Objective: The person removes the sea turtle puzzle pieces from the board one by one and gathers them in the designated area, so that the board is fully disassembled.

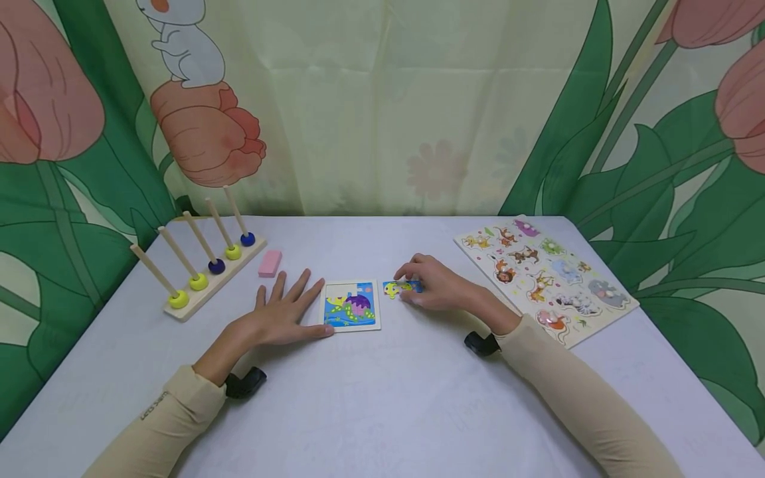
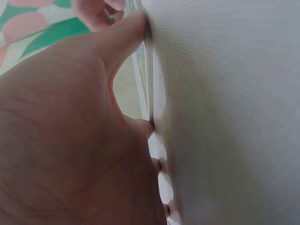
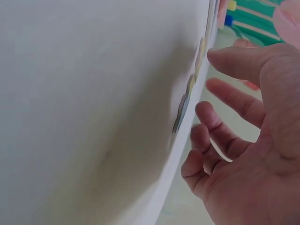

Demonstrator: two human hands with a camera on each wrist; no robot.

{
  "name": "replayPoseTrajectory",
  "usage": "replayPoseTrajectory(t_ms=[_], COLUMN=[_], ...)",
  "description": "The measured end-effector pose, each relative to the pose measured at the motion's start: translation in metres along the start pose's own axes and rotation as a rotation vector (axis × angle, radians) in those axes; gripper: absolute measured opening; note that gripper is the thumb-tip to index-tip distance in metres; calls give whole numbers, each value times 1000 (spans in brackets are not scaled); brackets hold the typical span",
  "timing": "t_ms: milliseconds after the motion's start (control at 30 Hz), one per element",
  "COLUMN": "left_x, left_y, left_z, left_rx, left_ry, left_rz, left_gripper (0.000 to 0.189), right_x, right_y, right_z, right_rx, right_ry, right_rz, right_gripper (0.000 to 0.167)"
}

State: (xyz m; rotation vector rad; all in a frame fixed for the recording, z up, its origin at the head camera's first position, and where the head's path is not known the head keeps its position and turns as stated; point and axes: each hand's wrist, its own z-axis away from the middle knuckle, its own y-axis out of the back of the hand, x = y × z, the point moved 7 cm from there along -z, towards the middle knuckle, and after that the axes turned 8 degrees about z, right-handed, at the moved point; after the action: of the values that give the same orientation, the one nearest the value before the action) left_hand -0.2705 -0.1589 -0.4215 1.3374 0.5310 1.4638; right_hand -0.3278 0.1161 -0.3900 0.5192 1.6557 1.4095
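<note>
A small square jigsaw puzzle (image 1: 350,311) lies in a pale wooden frame at the middle of the table, showing a purple, yellow and blue picture with a bare pale strip along its top. My left hand (image 1: 283,315) spreads flat at the frame's left side, its thumb and index finger touching the edge. To the right of the frame lie yellow-and-blue puzzle pieces (image 1: 393,289), partly hidden under my right hand (image 1: 435,284). In the right wrist view, the fingers (image 3: 234,101) are loosely bent and apart, with the thumb close to the thin pieces (image 3: 191,84) and nothing visibly pinched.
A wooden peg stand (image 1: 221,279) with yellow and dark blue beads stands at the left. A pink block (image 1: 270,263) lies between it and the puzzle. On the right is a large animal puzzle board (image 1: 508,300), beside the right forearm.
</note>
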Motion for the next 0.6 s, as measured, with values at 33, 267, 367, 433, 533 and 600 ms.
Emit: replayPoseTrajectory(t_ms=[33,267,367,433,533,600], left_x=[0,2,3,3,3,3], left_y=[0,1,1,1,1,2], left_z=[0,1,1,1,1,1], left_rx=[-1,-5,-6,-8,-10,-10], left_ry=[-1,1,4,7,9,5], left_rz=[5,-9,-9,-6,-6,-11], left_gripper=[113,111,110,110,111,111], right_x=[-3,-24,-30,-34,-40,-44], right_y=[0,-5,-8,-10,-12,-13], right_z=[-1,-12,-18,-22,-26,-29], right_rx=[0,-18,-26,-31,-42,-47], right_ry=[15,71,84,91,96,104], right_rz=[-2,-5,6,10,6,-1], right_gripper=[32,34,34,34,34,33])
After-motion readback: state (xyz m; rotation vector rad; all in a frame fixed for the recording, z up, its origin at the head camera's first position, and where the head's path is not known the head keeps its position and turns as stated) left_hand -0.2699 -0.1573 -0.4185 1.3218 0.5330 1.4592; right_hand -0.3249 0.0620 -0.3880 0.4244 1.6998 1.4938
